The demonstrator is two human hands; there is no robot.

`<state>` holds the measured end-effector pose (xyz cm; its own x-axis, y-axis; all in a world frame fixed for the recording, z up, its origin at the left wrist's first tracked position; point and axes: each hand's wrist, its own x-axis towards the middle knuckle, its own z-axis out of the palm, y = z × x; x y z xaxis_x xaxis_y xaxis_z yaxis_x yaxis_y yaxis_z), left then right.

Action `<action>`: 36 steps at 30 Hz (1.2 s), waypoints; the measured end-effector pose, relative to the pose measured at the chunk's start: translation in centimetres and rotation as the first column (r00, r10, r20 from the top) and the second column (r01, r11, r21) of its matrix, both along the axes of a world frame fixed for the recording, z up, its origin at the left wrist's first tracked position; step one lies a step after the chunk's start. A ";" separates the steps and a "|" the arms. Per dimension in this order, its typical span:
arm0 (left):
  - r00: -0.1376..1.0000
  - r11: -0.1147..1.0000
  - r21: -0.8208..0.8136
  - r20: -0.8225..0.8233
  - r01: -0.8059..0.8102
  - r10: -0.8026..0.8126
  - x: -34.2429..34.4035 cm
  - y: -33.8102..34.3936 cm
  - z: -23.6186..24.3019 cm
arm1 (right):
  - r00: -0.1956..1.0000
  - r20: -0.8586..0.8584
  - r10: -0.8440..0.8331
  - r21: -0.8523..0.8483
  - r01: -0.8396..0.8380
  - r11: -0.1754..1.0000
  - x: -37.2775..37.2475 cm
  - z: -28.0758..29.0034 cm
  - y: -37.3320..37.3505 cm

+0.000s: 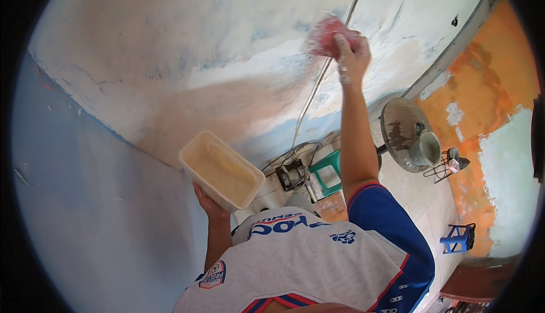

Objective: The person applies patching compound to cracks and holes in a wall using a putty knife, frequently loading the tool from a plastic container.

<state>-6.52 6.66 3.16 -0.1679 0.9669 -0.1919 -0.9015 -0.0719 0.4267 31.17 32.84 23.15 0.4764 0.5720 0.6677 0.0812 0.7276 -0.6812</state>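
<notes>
- The right hand (pixel 353 58) is gripping a flat red spreader (pixel 327 37), blurred and perhaps touching the patchy white wall (pixel 238 23).
- The left hand (pixel 212 204) is holding a rectangular cream plastic tub (pixel 211 186), further left.

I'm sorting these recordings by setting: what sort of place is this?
Probably a room in a home, its walls unfinished: the pale wall is blotchy and cracked, the orange wall has whitish patches, and a blue stool stands on the floor.

1 head-worn fisheye view, facing down
</notes>
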 end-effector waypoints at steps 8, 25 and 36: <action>1.000 0.999 -0.033 0.009 0.029 -0.029 -0.3 -1.6 -2.9 | 0.998 -0.045 0.053 -0.083 -0.056 0.995 -2.6 2.2 -6.8; 1.000 0.997 0.068 0.000 -0.023 0.023 -1.1 -4.1 -1.2 | 0.961 0.271 0.060 0.087 -0.086 0.992 -12.9 6.4 -10.9; 0.995 0.995 0.031 -0.008 -0.096 0.096 -3.2 -6.5 -1.8 | 0.946 0.092 -0.311 -0.052 0.316 0.947 -1.6 5.3 -4.7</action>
